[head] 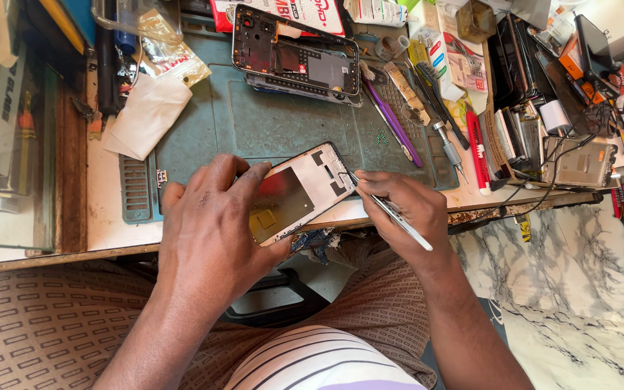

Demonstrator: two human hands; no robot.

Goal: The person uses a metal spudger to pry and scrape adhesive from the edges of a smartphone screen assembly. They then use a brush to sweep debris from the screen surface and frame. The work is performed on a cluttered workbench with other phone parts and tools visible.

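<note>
White phone frame (299, 193) gripped in left hand (211, 224) — thin tweezers (391, 211) pinched in right hand (406, 206), tips at its corner.

Left hand (214, 227) grips white phone frame (299, 191) at tabletop (110, 217) front edge. Right hand (406, 206) holds tweezers (391, 211), tip on frame's corner.

Opened phone frame (299, 191), in the left hand (214, 231): pale, satin-finished shell, apparently plastic, with a dark glossy inner panel. Tweezers (397, 217), in the right hand (406, 209): bright, smooth metal. Work mat (254, 123): matt teal, scuffed and dusty, rubber-like. Second phone chassis (294, 54): dark with a reddish metallic rim. Folded sheet (147, 115): white matt paper. Desk (102, 195): pale, worn top with a chipped wooden edge. Purple tool (393, 123): smooth plastic. Trousers (52, 325): patterned woven cloth.
</note>
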